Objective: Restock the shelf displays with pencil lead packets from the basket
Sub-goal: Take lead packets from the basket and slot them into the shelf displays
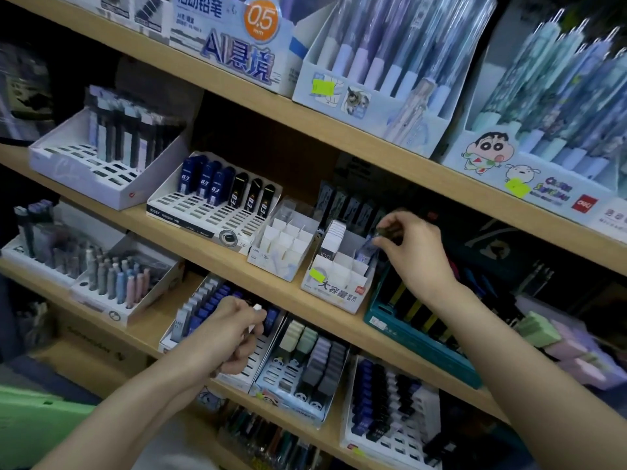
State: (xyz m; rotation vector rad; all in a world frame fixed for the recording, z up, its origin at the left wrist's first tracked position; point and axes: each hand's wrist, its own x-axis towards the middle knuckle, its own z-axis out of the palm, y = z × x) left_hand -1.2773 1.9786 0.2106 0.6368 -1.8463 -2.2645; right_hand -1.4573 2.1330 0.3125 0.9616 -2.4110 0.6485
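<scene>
My right hand (412, 247) pinches a small dark lead packet (382, 232) above the right side of a white display box (334, 290) with green sticker on the middle shelf. A white packet row stands in that box. My left hand (234, 329) is curled round a small white packet (256, 308) over a slotted tray (190, 320) of blue lead packets on the shelf below. A teal basket (420, 337) sits on the middle shelf under my right wrist, with dark and yellow packets inside.
An empty divided clear box (283, 244) stands left of the white box. A tray of blue and black lead cases (217, 195) lies further left. Pen displays (383, 62) fill the top shelf. Eraser trays (305, 361) sit lower.
</scene>
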